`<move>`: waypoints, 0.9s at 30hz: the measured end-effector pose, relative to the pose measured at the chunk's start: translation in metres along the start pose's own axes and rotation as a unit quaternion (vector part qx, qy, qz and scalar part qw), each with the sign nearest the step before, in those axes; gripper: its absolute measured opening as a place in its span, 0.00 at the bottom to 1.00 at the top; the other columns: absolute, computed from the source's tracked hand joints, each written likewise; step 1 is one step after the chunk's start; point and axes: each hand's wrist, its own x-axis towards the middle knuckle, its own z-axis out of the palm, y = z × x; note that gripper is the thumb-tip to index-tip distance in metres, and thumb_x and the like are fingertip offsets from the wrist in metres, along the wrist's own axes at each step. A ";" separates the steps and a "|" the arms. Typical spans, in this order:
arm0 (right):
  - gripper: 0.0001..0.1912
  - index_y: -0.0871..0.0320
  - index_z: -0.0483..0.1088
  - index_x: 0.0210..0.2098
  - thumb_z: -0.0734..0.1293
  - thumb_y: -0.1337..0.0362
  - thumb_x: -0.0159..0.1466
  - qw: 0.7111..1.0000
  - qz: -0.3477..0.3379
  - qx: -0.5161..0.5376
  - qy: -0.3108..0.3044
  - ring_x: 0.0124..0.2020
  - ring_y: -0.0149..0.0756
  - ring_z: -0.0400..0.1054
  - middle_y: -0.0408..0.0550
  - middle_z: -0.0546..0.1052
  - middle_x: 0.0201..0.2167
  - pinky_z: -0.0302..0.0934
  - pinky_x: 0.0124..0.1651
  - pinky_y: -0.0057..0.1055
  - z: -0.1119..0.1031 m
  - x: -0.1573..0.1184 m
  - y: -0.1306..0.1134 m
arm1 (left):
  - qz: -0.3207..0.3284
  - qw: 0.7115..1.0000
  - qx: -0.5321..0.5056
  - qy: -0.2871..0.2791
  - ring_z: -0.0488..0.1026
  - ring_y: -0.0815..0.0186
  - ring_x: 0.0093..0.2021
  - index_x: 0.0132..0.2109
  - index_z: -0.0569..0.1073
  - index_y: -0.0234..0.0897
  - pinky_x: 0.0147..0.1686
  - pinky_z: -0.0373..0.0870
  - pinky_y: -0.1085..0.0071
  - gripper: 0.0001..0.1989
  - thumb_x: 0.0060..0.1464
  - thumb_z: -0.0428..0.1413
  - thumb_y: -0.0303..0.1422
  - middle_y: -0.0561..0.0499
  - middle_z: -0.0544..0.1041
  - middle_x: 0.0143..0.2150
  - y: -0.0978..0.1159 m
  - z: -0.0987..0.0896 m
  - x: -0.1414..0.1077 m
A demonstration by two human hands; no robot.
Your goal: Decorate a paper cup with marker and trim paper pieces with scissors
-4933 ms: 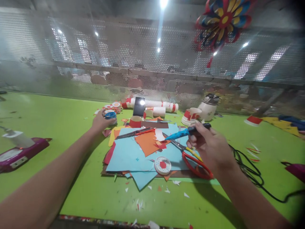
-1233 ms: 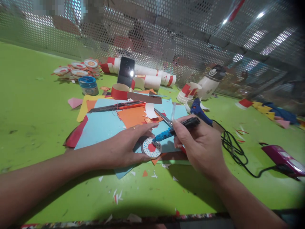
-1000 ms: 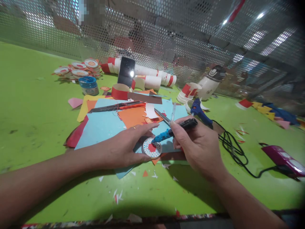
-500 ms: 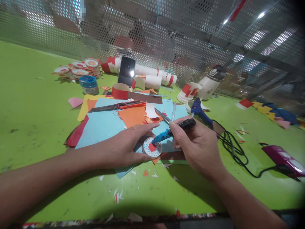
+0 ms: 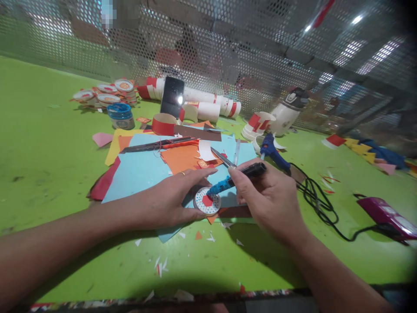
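A small round white disc [image 5: 207, 201] with blue dots and a red centre rests on light blue paper [image 5: 140, 174]. My left hand [image 5: 177, 193] grips the disc's edge between thumb and fingers. In my right hand [image 5: 263, 191] is a blue and black pen [image 5: 228, 181], slanted down to the left, its tip at the top of the red centre. Metal scissors [image 5: 223, 156] lie just beyond the right hand, partly hidden by it. Orange paper [image 5: 182, 160] and a black and red tool [image 5: 156, 145] lie on the blue sheet.
Beyond the paper stand a blue jar [image 5: 120, 116], a phone [image 5: 172, 96], stacked discs [image 5: 109, 93] and paper cups [image 5: 208, 111]. To the right are a blue glue gun [image 5: 273, 152], a black cable [image 5: 317, 200], a magenta device [image 5: 386, 217] and a white bottle [image 5: 288, 111]. Paper scraps lie in front.
The whole view has shifted very slightly. Both hands keep their hold, and the pen tip stays at the disc.
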 end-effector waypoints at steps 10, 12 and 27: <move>0.13 0.57 0.67 0.26 0.66 0.59 0.64 0.993 0.019 0.029 0.114 0.16 0.26 0.61 0.36 0.67 0.16 0.57 0.21 0.25 -0.003 0.002 -0.007 | 0.008 1.000 0.005 0.001 0.67 0.57 0.60 0.68 0.52 0.44 0.58 0.64 0.60 0.39 0.54 0.60 0.40 0.46 0.67 0.64 0.000 0.000 0.000; 0.13 0.57 0.67 0.26 0.66 0.58 0.65 0.995 0.025 0.033 0.090 0.17 0.27 0.62 0.37 0.68 0.16 0.58 0.22 0.26 -0.003 0.002 -0.006 | 0.007 1.000 0.004 0.000 0.67 0.56 0.60 0.67 0.53 0.45 0.57 0.65 0.59 0.38 0.54 0.60 0.41 0.45 0.68 0.63 -0.001 0.000 0.000; 0.13 0.58 0.68 0.28 0.67 0.57 0.64 0.998 0.028 0.021 0.051 0.17 0.26 0.61 0.37 0.68 0.17 0.58 0.22 0.25 0.003 0.000 -0.001 | -0.001 1.000 0.002 -0.002 0.68 0.54 0.58 0.68 0.52 0.43 0.56 0.66 0.57 0.39 0.53 0.60 0.40 0.43 0.68 0.62 0.002 -0.001 0.001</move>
